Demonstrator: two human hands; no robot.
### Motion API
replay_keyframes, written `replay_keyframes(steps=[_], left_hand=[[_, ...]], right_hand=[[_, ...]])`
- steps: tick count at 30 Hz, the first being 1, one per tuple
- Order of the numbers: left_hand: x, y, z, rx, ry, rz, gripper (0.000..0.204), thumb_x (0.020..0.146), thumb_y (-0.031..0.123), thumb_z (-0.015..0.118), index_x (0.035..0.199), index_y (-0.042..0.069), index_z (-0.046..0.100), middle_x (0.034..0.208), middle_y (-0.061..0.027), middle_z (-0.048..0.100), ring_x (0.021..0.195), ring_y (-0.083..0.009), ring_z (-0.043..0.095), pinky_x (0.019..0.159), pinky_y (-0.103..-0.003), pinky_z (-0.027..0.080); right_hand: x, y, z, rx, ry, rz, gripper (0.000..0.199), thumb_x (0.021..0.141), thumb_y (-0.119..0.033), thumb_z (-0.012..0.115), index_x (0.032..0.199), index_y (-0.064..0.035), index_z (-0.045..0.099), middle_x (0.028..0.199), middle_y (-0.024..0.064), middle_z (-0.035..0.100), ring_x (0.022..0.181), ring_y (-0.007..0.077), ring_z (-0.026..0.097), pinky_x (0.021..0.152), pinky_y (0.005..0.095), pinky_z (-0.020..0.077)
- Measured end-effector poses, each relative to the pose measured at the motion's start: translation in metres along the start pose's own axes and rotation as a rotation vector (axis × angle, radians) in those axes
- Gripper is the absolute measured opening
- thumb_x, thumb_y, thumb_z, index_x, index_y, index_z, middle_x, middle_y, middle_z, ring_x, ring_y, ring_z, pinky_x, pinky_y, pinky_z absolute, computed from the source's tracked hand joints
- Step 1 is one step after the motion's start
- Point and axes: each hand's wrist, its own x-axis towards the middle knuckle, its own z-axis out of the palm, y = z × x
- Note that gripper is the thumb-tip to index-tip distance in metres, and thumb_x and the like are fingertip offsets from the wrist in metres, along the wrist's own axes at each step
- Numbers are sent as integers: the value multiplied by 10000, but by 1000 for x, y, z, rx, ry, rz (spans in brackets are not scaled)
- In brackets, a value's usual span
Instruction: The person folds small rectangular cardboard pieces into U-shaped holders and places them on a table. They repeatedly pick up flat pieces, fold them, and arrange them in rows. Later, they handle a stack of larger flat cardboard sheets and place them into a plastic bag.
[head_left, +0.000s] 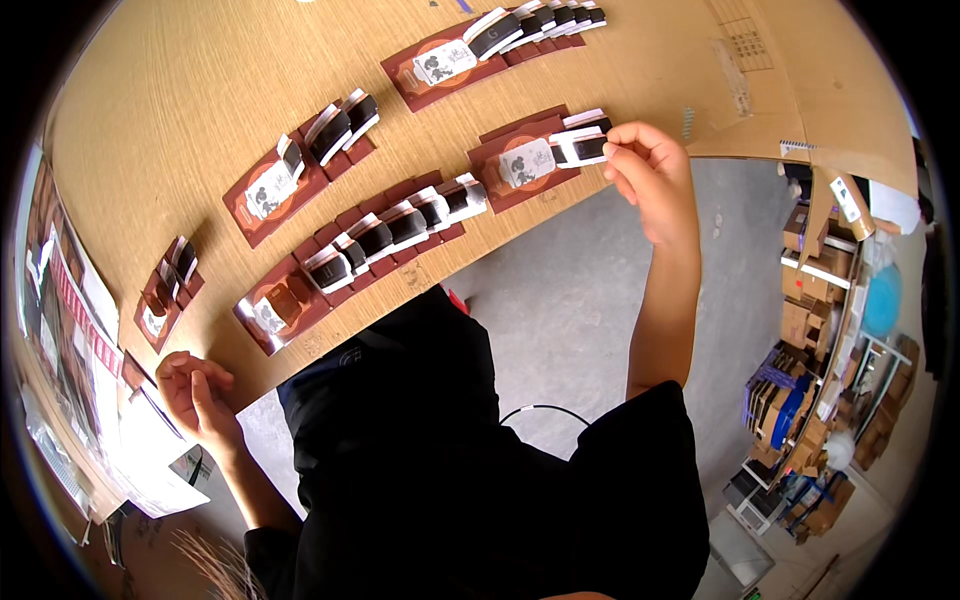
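My right hand (650, 180) pinches the end of a small black-and-white card piece (579, 149) between thumb and fingertips. That piece overlaps the right end of a dark red printed card (490, 175) lying near the table's front edge. Behind it, another black-and-white piece (590, 119) is partly hidden. My left hand (198, 398) hangs by the table's left front corner, palm up and fingers loosely curled, with nothing visible in it. Nearest to it are a small red card stack (153, 322) and a longer fanned row of red cards (270, 312) topped with black-and-white pieces.
More fanned red card stacks lie on the wooden table (200, 90), one at centre left (290, 185) and one at the far edge (430, 70). Printed sheets (150, 450) hang at the left. Shelves with cardboard boxes (810, 310) stand on the right beyond grey floor.
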Motion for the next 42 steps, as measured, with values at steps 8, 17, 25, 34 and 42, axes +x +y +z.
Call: replay_keyframes(steps=[8,17,25,34,42], left_hand=[[-1,-2,0,89,-25,33,187,825,100,436,979,-5,423,639,-50,489,536,-83,434,491,-178,323],[-1,0,0,124,-40,25,186,828,107,448,975,-5,423,643,-50,500,544,-75,426,501,-174,318],[0,0,-1,124,-63,36,176,821,92,454,969,-1,433,653,-51,505,547,-74,434,503,-170,319],[-10,4,-8,-21,96,-16,136,816,78,447,929,8,420,604,-78,503,503,-100,434,472,-200,345],[-19,-7,-103,267,653,133,178,729,-8,560,878,6,464,825,-44,456,697,-86,430,611,-198,382]], right_hand=[[1,4,6,-197,91,-136,57,751,-28,556,698,-9,549,514,-63,418,469,0,304,423,183,223],[10,7,14,-149,197,-130,38,748,-30,571,724,-1,575,511,-73,399,466,-1,298,418,189,213],[19,13,6,-155,266,-135,45,741,-40,587,742,4,580,509,-69,410,458,0,316,412,187,215],[-1,20,2,-174,463,-332,96,781,-113,603,833,-42,564,637,-66,431,564,10,342,474,166,258],[-78,9,60,-35,390,-477,65,837,-44,471,822,19,472,546,-25,305,468,44,251,424,191,167]])
